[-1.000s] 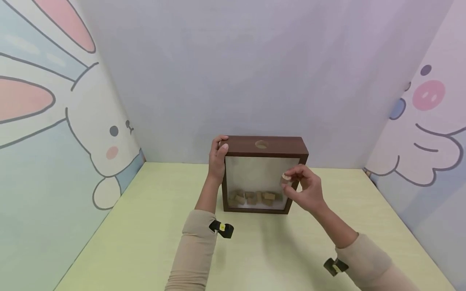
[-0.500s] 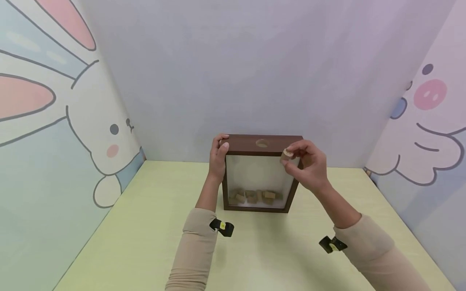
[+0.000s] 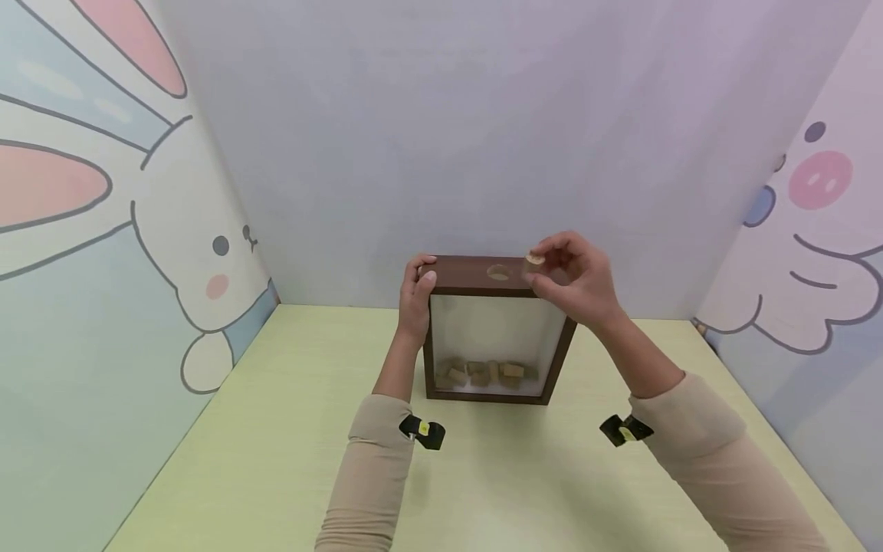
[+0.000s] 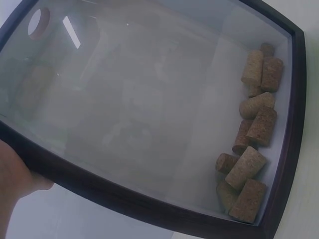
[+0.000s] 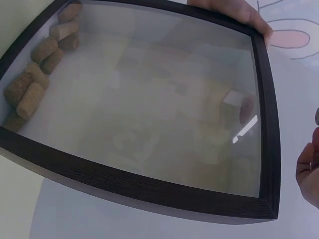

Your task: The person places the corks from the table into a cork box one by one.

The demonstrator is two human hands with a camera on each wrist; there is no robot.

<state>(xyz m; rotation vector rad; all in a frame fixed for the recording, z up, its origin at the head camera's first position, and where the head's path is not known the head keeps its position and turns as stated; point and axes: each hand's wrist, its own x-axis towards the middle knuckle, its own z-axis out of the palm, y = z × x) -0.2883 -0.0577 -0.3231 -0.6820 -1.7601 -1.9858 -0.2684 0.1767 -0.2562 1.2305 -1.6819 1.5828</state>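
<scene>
A dark brown wooden frame box (image 3: pixel 462 273) with a clear front stands upright on the table. My left hand (image 3: pixel 415 303) grips its upper left corner, thumb in front and fingers over the top. Between the thumb and fingers of my right hand (image 3: pixel 585 285) a cork (image 3: pixel 533 263) is pinched, held over the right part of the box's top. The round hole (image 3: pixel 498 273) in the top lies just left of this cork. Several loose corks (image 4: pixel 247 168) lie heaped along the box's bottom behind the clear front. In the right wrist view, only part of my right hand (image 5: pixel 310 172) shows at the edge.
The pale yellow-green table (image 3: pixel 297 368) extends around the box. A plain pale wall (image 3: pixel 441 138) rises close behind it. Side panels carry a cartoon rabbit (image 3: pixel 186 253) on the left and a cartoon pig (image 3: pixel 814 230) on the right.
My right hand has lifted the cork from in front of the clear pane to the level of the box's top, then shifted it left toward the hole. My left hand stays on the corner.
</scene>
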